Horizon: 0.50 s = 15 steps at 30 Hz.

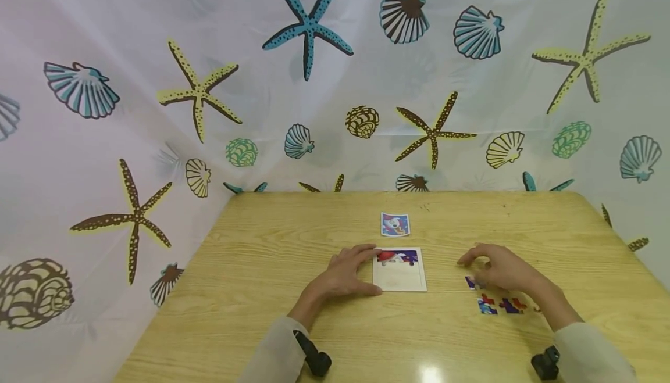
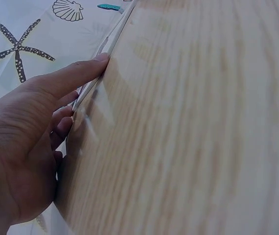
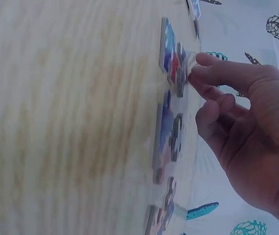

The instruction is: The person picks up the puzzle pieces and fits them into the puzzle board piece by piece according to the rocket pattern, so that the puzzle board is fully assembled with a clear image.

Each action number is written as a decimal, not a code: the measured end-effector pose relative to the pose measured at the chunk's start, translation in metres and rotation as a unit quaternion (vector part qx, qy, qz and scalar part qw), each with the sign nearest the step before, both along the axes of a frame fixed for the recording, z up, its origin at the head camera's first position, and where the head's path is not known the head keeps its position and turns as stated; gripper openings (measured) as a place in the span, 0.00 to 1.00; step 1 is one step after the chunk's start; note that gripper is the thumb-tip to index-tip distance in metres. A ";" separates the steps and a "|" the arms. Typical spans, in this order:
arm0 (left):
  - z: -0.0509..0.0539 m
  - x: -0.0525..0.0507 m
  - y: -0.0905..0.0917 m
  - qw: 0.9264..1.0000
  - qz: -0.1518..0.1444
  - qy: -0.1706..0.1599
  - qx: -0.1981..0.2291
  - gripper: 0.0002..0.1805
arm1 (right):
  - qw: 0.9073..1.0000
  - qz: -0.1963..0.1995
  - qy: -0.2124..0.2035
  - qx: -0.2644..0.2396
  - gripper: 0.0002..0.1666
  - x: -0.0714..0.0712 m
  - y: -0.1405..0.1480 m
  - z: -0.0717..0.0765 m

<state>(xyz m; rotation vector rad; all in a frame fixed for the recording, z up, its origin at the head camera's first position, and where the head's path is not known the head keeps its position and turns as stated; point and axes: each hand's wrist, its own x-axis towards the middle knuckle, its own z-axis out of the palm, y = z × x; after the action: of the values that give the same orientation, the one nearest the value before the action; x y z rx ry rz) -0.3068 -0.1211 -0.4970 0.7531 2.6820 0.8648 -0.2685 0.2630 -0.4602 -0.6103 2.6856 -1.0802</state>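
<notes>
A square puzzle tray (image 1: 400, 278) lies on the table, its upper strip filled with red, white and purple pieces. My left hand (image 1: 345, 272) holds the tray at its left side, thumb at the lower edge and index finger at the upper left corner. To the right, my right hand (image 1: 502, 268) hovers over loose puzzle pieces (image 1: 487, 304), its fingers loosely bent. In the right wrist view, the fingertips are close to a piece (image 3: 180, 71); nothing shows between them. One purple piece (image 1: 470, 282) is partly hidden by that hand.
Behind the tray lies a small picture card (image 1: 395, 225) with a white figure on blue. Another purple and orange piece (image 1: 512, 305) sits near the right wrist. A curtain (image 1: 366, 75) printed with starfish and shells hangs beyond the wooden table (image 1: 293, 214).
</notes>
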 end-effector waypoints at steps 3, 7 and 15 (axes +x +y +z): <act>0.000 -0.001 -0.001 1.000 0.000 -0.007 0.005 0.50 | 0.998 0.004 -0.046 -0.038 0.19 0.003 0.007 0.000; 0.000 0.000 -0.003 1.000 -0.003 -0.016 0.012 0.50 | 0.994 0.023 -0.078 -0.067 0.20 0.006 0.015 0.000; 0.001 0.001 -0.004 1.000 -0.010 -0.014 0.018 0.50 | 0.989 0.054 -0.104 -0.091 0.21 0.009 0.023 0.000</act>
<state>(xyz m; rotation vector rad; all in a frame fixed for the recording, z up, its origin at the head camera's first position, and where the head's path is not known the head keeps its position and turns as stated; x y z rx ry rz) -0.3062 -0.1251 -0.4960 0.7676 2.6363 0.9141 -0.2591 0.2863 -0.4601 -0.6281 2.3674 -1.2913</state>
